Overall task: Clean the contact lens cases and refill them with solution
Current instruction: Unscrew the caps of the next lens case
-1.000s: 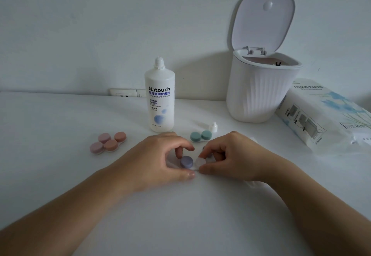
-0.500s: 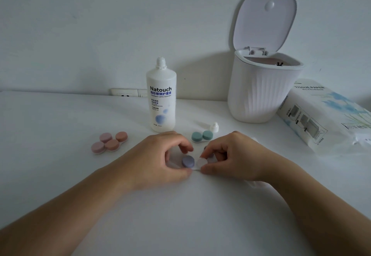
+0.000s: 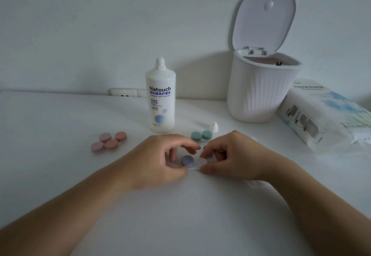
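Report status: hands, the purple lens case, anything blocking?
Left hand grips the purple-capped lens case; right hand pinches its other end. Solution bottle uncapped behind, upright. Green case near, not blocking.

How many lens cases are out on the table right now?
4: two pink cases side by side at left, a green case by the solution bottle, a purple-capped case between both hands.

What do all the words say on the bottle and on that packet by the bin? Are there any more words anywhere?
"Natouch": big letters on the solution bottle.
"Contact Lens Solution": small line below it on the same bottle.
Chinese characters between those two lines, and the smaller print lower on the bottle: too small to read.
"TISSUE PAPER": top edge of the tissue packet.
Smaller print under that and on the packet's side: blurred.
No words on the bin or the lens cases.
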The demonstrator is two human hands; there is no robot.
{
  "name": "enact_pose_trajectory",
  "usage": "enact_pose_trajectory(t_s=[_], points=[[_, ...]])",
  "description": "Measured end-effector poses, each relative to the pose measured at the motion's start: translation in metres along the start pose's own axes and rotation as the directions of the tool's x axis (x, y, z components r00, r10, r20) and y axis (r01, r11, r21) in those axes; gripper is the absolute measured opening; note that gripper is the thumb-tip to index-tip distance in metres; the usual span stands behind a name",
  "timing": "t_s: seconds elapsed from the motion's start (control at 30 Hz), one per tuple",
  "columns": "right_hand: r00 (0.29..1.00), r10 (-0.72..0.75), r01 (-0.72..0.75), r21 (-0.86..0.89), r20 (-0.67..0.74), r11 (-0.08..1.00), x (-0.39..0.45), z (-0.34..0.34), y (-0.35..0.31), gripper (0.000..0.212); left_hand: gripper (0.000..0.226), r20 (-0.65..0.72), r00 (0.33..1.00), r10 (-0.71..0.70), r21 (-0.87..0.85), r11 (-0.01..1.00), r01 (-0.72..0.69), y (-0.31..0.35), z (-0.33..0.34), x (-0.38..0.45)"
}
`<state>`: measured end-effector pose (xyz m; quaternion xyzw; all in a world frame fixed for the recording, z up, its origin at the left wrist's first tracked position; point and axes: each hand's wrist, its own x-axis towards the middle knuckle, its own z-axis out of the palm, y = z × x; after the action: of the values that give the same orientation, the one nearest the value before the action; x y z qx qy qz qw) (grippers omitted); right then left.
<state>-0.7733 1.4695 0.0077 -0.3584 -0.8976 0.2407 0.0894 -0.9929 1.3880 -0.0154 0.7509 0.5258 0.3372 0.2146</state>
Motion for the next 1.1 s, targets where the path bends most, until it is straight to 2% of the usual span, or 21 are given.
enact_pose_trajectory(t_s=[0.13,0.4,0.7,0.83,0.93,1.0,1.1], points=[[1.0,-0.002,0.002,0.009,-0.015,1.0,0.0,0.0,0.001,0.017,0.036,-0.017,1.0,-0.026,0.004,1.0,0.026,0.002,0.002,0.002],[1.0,0.004,-0.004,-0.002,-0.013,1.0,-0.001,-0.001,0.0,0.018,0.051,0.037,0.998,-0.057,-0.047,0.997,0.059,0.001,-0.002,0.001],[1.0,0.002,-0.002,-0.001,-0.013,1.0,-0.001,-0.001,-0.001,0.019,0.034,0.002,0.999,-0.053,-0.155,0.987,0.052,-0.004,0.001,0.006],[1.0,0.002,-0.002,-0.003,-0.011,1.0,-0.002,-0.002,-0.001,0.016,0.021,-0.094,0.995,-0.037,-0.149,0.989,0.023,-0.007,-0.004,0.009],[1.0,0.003,-0.003,-0.009,-0.01,1.0,-0.003,-0.002,-0.001,0.015,0.013,-0.211,0.971,-0.109,-0.193,0.979,0.068,-0.008,-0.006,0.012],[1.0,0.001,-0.001,-0.007,-0.015,1.0,-0.003,-0.002,-0.001,0.015,0.018,-0.25,0.955,-0.162,-0.177,0.977,0.119,-0.011,-0.008,0.012],[1.0,0.004,-0.004,0.0,-0.014,1.0,-0.003,-0.002,-0.001,0.014,0.024,-0.247,0.946,-0.209,-0.042,0.978,0.205,-0.014,-0.011,0.01]])
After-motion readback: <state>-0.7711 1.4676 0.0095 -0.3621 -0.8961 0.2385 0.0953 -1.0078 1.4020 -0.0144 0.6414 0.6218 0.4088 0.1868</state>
